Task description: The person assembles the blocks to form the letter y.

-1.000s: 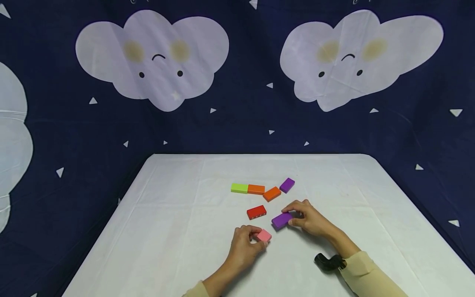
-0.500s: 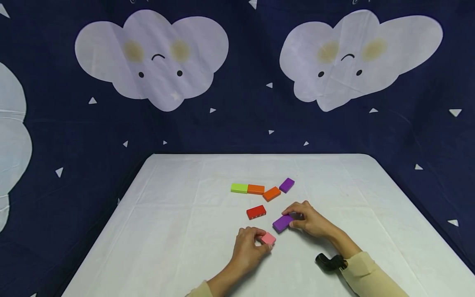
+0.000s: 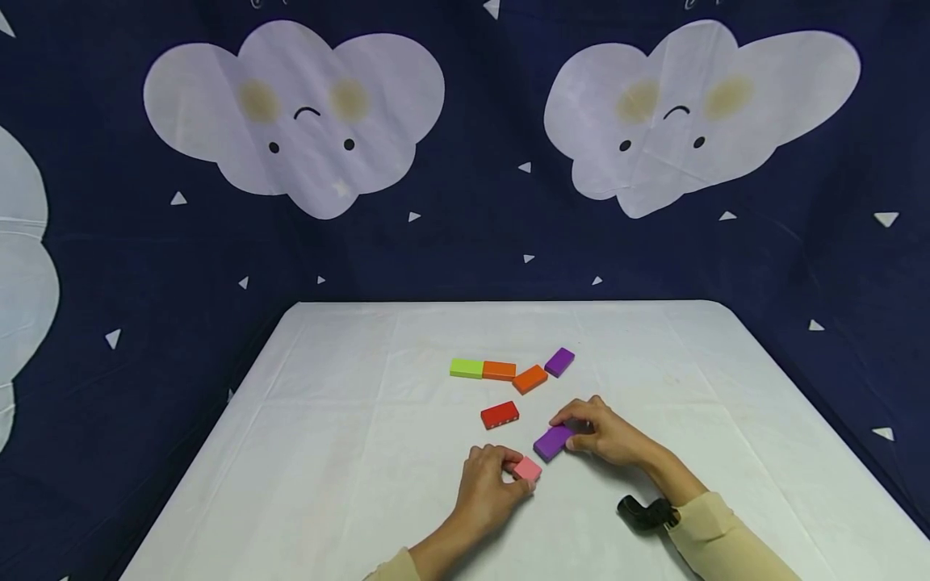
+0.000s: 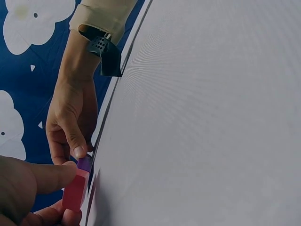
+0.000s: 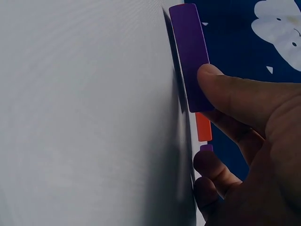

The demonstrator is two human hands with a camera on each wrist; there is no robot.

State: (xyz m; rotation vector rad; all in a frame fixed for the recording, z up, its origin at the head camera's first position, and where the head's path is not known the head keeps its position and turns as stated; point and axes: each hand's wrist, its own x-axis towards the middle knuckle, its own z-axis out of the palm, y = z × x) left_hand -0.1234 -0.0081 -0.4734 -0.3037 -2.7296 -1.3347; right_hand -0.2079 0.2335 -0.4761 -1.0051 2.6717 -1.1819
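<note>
A pink block [image 3: 527, 469] is pinched between the thumb and fingers of my left hand [image 3: 488, 491], low over the white table. My right hand [image 3: 609, 434] pinches a purple block [image 3: 552, 444] by its right end, just beyond the pink one and to its right. In the left wrist view the pink block [image 4: 74, 190] overlaps the lower part of the purple block [image 4: 84, 163]. The right wrist view shows my thumb on the long purple block [image 5: 190, 56]. Behind the hands lies a red block [image 3: 500, 415] with white dots along its front side.
Further back, a lime green block [image 3: 467, 369] and an orange block [image 3: 499, 371] lie end to end. A second orange block [image 3: 530, 379] and another purple block [image 3: 559, 362] continue to the right at angles. A black wrist camera [image 3: 645, 514] sticks out from my right sleeve.
My left hand has moved slightly right with the pink block. The purple block in my right hand has come a little nearer, towards the pink one. The back blocks stay put.
</note>
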